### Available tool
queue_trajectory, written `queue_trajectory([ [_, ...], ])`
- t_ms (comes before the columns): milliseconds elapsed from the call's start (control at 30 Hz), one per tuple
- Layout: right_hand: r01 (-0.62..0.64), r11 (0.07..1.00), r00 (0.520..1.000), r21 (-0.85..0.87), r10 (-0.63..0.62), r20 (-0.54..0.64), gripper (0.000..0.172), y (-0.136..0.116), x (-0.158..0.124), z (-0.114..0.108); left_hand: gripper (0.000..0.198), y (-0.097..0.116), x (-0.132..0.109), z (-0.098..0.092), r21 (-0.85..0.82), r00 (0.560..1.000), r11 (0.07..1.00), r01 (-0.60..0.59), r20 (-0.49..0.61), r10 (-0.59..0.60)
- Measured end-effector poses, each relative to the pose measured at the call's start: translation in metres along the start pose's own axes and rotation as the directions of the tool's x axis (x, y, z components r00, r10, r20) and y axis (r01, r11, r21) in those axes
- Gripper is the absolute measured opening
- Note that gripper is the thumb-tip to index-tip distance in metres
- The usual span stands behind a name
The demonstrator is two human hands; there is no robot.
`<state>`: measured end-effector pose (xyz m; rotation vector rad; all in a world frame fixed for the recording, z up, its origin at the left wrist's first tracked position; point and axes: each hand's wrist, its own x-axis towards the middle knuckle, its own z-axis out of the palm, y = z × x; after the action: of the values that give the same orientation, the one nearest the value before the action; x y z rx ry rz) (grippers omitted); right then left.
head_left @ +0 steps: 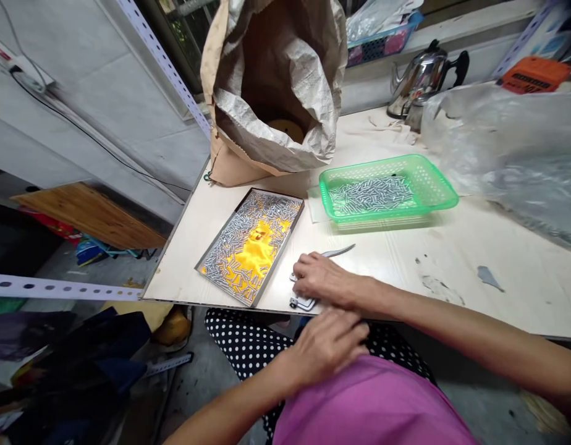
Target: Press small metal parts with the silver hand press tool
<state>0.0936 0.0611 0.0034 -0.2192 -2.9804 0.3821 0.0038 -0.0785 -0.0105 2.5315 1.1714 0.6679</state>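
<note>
My right hand (326,281) lies at the table's front edge, its fingers curled over a small metal tool (304,303). A white-and-black end of the tool shows below my fingers, and a thin curved grey handle (340,250) sticks out beyond them. Just below, my left hand (330,340) is closed over my lap with its fingers bent. What it holds, if anything, is hidden. To the left of my right hand, a shallow metal tray (275,262) holds many small silvery screw-like pieces (220,250) on a bright yellow bottom.
Behind, a green perforated basket (436,194) holds more silvery pieces. A large paper sack (239,167) stands open at the back. A steel kettle (418,80) and a clear plastic bag (512,142) are at the right. A grey scrap (489,277) lies on the table (387,272).
</note>
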Motion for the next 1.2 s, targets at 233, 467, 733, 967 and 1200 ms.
queue_trajectory([
  [233, 0.117, 0.990, 0.993, 0.075, -0.115, -0.040, 0.016, -0.007, 0.020, 0.023, 0.023, -0.047, -0.032, -0.083, 0.349, 0.857, 0.794, 0.497, -0.340, -0.387],
  [467, -0.034, 0.922, 0.831, 0.387, 0.241, -0.501, 0.023, 0.002, 0.014, -0.010, 0.021, -0.115, -0.032, -0.095, 0.458, 0.785, 0.680, 0.573, -0.069, -0.616],
  [733, -0.611, 0.785, 0.549, 0.098, 0.510, -0.662, 0.024, 0.060, -0.048, -0.099, 0.014, -0.127, -0.028, -0.097, 0.269, 0.715, 0.678, 0.684, -0.067, -0.696],
  [967, -0.115, 0.774, 0.775, 0.623, 0.462, -0.431, 0.017, 0.000, 0.016, -0.021, 0.021, -0.117, -0.014, -0.102, -0.437, 0.464, 0.488, 0.755, -0.170, -0.869],
  [1200, -0.076, 0.620, 0.748, 0.781, 0.554, -0.366, 0.015, -0.015, 0.082, -0.002, 0.023, -0.091, -0.009, -0.107, -0.533, 0.483, 0.521, 0.666, -0.225, -0.847],
])
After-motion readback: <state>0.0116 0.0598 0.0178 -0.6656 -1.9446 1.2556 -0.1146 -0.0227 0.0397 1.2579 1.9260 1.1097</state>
